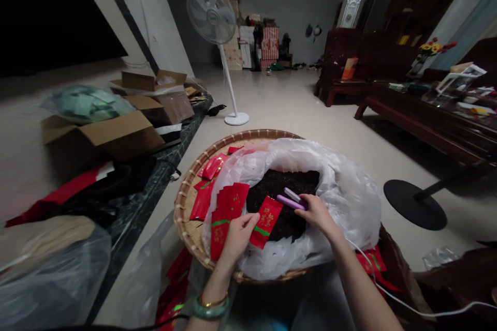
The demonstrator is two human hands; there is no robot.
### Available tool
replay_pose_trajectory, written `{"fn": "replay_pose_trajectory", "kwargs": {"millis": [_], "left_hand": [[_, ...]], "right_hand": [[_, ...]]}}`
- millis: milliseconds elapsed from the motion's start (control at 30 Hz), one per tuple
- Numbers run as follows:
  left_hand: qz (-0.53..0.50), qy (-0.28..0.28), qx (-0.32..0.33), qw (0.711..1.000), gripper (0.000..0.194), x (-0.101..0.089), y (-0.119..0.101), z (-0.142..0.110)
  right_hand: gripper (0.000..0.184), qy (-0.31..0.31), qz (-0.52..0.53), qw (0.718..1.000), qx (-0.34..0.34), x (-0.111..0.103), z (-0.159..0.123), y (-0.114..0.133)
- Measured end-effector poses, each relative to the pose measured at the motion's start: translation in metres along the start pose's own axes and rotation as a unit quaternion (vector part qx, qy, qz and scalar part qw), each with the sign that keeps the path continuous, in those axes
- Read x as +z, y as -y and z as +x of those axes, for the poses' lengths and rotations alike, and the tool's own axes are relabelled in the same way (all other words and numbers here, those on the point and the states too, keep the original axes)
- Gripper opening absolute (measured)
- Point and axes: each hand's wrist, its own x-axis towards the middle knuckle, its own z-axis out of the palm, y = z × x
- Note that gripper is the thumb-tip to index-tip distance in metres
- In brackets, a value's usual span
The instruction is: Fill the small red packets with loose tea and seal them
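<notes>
My left hand [241, 232] pinches the edge of a red packet [267, 221] with gold lettering and a green stripe. My right hand [316, 212] grips a purple hand-held sealer [291, 200], its two slim arms apart and pointing left toward the packet's upper corner. Beneath both hands a clear plastic bag [349, 186] lies spread open, full of dark, loose leaf-like material [283, 180]. A fanned stack of red packets [227, 212] rests on the bag's left side. The bag sits in a round woven bamboo tray [186, 194], where more red packets [209, 186] lie at the left.
A white cord [423, 314] runs from near my right wrist to the right. Beyond the tray stands a white fan [229, 80]. Open cardboard boxes [124, 132] line the left ledge. A black round base [414, 204] and a dark wooden table [419, 116] are at the right.
</notes>
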Motion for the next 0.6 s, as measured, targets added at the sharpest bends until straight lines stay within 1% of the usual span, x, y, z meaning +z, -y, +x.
{"fn": "replay_pose_trajectory", "kwargs": {"millis": [67,100,167,200,267,367,500,567,600], "left_hand": [[0.000,0.005,-0.003,1.000,0.032,0.001,-0.002,-0.001],[0.001,0.009,-0.004,1.000,0.032,0.002,-0.005,-0.001],[0.003,0.025,-0.004,1.000,0.031,0.005,-0.010,-0.003],[0.006,0.035,-0.003,0.999,0.030,0.007,-0.013,-0.004],[0.012,0.057,0.001,0.998,0.030,0.010,-0.019,-0.006],[0.026,0.082,0.007,0.996,0.031,0.014,-0.024,-0.009],[0.051,0.094,0.013,0.994,0.033,0.014,-0.025,-0.009],[0.059,0.096,0.016,0.994,0.034,0.014,-0.024,-0.009],[0.061,0.095,0.017,0.993,0.034,0.014,-0.024,-0.009]], "right_hand": [[0.031,-0.026,-0.007,0.999,-0.018,0.004,-0.001,0.003],[0.028,-0.046,0.018,0.998,-0.030,0.005,-0.001,0.007],[0.029,-0.078,0.103,0.990,-0.053,0.007,-0.002,0.020],[0.031,-0.080,0.146,0.984,-0.064,0.008,-0.002,0.027],[0.031,-0.057,0.203,0.974,-0.082,0.012,-0.003,0.041],[0.027,-0.038,0.225,0.969,-0.092,0.020,-0.002,0.053],[0.034,-0.069,0.231,0.966,-0.097,0.027,-0.002,0.054],[0.035,-0.065,0.258,0.960,-0.088,0.028,-0.002,0.052],[0.036,-0.054,0.282,0.955,-0.076,0.027,-0.002,0.051]]}}
